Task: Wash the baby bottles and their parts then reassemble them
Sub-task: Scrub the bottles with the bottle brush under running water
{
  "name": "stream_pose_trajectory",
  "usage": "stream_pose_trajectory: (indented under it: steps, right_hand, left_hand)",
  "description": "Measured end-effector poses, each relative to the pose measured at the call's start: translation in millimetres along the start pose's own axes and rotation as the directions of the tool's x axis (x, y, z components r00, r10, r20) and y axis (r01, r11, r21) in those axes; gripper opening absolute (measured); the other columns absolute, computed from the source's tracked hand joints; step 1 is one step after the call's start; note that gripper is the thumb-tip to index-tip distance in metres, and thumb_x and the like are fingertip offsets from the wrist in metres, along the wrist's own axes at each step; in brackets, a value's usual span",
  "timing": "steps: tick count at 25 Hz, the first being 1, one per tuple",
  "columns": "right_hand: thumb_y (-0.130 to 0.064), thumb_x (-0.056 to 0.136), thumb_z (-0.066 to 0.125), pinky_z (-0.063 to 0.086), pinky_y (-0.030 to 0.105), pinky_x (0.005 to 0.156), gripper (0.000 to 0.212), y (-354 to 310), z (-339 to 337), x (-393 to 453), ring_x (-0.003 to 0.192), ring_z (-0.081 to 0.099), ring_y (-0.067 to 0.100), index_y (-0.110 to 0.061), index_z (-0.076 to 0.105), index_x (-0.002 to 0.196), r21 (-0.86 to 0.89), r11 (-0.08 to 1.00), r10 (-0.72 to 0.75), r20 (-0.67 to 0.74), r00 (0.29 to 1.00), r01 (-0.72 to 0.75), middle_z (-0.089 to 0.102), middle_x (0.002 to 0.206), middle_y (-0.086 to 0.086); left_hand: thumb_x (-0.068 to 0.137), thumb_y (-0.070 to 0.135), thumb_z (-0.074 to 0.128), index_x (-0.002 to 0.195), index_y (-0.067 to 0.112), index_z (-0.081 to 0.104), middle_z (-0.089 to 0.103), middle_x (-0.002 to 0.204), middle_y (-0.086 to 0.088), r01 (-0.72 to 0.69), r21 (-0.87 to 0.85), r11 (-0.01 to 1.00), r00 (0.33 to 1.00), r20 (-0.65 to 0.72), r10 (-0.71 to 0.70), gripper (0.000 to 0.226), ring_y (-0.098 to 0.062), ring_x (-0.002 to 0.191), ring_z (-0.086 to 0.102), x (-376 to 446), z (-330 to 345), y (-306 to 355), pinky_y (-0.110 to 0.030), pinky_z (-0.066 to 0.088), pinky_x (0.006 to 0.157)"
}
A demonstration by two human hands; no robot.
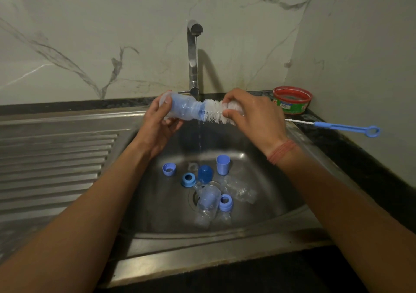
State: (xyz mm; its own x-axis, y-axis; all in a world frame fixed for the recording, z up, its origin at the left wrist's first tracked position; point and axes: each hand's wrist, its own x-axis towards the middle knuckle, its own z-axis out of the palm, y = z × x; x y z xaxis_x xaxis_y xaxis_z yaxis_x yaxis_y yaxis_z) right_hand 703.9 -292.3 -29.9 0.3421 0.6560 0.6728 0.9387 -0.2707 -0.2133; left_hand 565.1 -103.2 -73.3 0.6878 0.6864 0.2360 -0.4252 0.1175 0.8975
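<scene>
Left hand (161, 121) gripping bottle (183, 109), brush (216, 113) inside

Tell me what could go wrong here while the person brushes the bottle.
The right hand grips the brush by its bristles, so it may slip out of the wet bottle in the left hand. Small blue rings lie near the drain under running water and could shift.
</scene>
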Motion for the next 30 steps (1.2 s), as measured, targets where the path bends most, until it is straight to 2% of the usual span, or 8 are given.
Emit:
stream_pose_trajectory:
  steps: [4, 9, 12, 16, 21, 24, 27, 30]
  right_hand:
    - [-0.042, 0.086, 0.065, 0.04, 0.027, 0.063, 0.021, 7.5, -0.4, 4.8, 0.086, 0.064, 0.016, -0.03, 0.063, 0.104, 0.066, 0.993, 0.099, 0.039, 0.994, -0.102, 0.071, 0.095, -0.01]
    - [-0.043, 0.087, 0.065, 0.051, 0.031, 0.067, 0.023, 7.8, -2.8, 5.9, 0.083, 0.065, 0.017, -0.03, 0.063, 0.107, 0.041, 0.999, 0.02, 0.042, 0.999, -0.022, 0.072, 0.094, -0.006]
    - [-0.044, 0.087, 0.064, 0.042, 0.027, 0.061, 0.025, 10.2, -6.3, 6.6, 0.079, 0.064, 0.018, -0.031, 0.062, 0.108, -0.001, 1.0, -0.017, 0.044, 0.999, 0.017, 0.07, 0.089, -0.005]
    - [-0.044, 0.087, 0.065, 0.029, 0.024, 0.06, 0.027, 10.2, -12.5, 6.6, 0.071, 0.055, 0.015, -0.03, 0.063, 0.11, -0.065, 0.996, -0.055, 0.04, 0.998, 0.058, 0.058, 0.077, -0.009]
    - [-0.042, 0.085, 0.067, 0.03, 0.025, 0.06, 0.025, 14.9, -17.1, 9.0, 0.066, 0.046, 0.012, -0.029, 0.064, 0.107, -0.022, 0.998, -0.063, 0.052, 0.997, 0.065, 0.044, 0.068, -0.014]
    - [-0.041, 0.085, 0.068, 0.029, 0.025, 0.053, 0.024, 17.7, -19.2, 10.6, 0.063, 0.044, 0.011, -0.029, 0.065, 0.106, -0.008, 0.997, -0.071, 0.073, 0.995, 0.072, 0.039, 0.061, -0.015]
    - [-0.04, 0.085, 0.068, 0.026, 0.017, 0.049, 0.024, 17.5, -20.8, 11.0, 0.061, 0.044, 0.011, -0.028, 0.066, 0.106, -0.005, 0.996, -0.089, 0.077, 0.993, 0.09, 0.041, 0.062, -0.016]
    - [-0.04, 0.085, 0.069, 0.024, 0.016, 0.049, 0.024, 18.6, -23.3, 11.1, 0.061, 0.045, 0.011, -0.028, 0.066, 0.106, -0.007, 0.996, -0.092, 0.076, 0.993, 0.093, 0.045, 0.067, -0.013]
  left_hand:
    - [0.101, 0.025, 0.051, 0.134, 0.019, 0.046, 0.063, 0.122, -0.005, -0.034, -0.047, 0.998, 0.999, -0.044, 0.032, 0.034, -0.02, 0.103, 0.067, 6.0, -9.9, -1.9, -0.031, 0.057, 0.085]
    - [0.1, 0.021, 0.053, 0.122, 0.023, 0.052, 0.066, 0.115, -0.002, -0.034, -0.114, 0.993, 0.994, -0.106, 0.022, 0.022, -0.021, 0.102, 0.066, 8.1, -13.3, -1.0, -0.034, 0.055, 0.088]
    - [0.099, 0.019, 0.054, 0.121, 0.022, 0.052, 0.064, 0.115, -0.003, -0.04, -0.116, 0.993, 0.992, -0.122, 0.025, 0.023, -0.022, 0.101, 0.066, 9.1, -15.8, -0.6, -0.034, 0.055, 0.087]
    - [0.098, 0.019, 0.055, 0.121, 0.022, 0.052, 0.063, 0.118, -0.005, -0.046, -0.112, 0.993, 0.991, -0.129, 0.031, 0.023, -0.023, 0.101, 0.066, 9.2, -18.5, 0.3, -0.032, 0.058, 0.084]
    - [0.099, 0.02, 0.054, 0.127, 0.024, 0.052, 0.057, 0.129, -0.009, -0.044, -0.133, 0.99, 0.991, -0.128, 0.026, 0.029, -0.028, 0.11, 0.062, 10.1, -21.0, 2.4, -0.036, 0.056, 0.089]
    - [0.1, 0.019, 0.051, 0.13, 0.027, 0.051, 0.056, 0.129, -0.007, -0.047, -0.118, 0.992, 0.991, -0.127, 0.032, 0.03, -0.028, 0.111, 0.06, 10.0, -18.8, 3.0, -0.035, 0.055, 0.088]
    - [0.1, 0.017, 0.05, 0.13, 0.026, 0.052, 0.056, 0.129, -0.006, -0.06, -0.108, 0.992, 0.988, -0.145, 0.044, 0.031, -0.029, 0.112, 0.059, 11.2, -17.7, 4.5, -0.038, 0.053, 0.093]
    - [0.1, 0.016, 0.051, 0.129, 0.025, 0.053, 0.054, 0.135, -0.01, -0.065, -0.107, 0.992, 0.988, -0.146, 0.049, 0.031, -0.031, 0.114, 0.059, 12.1, -20.0, 4.6, -0.041, 0.052, 0.097]
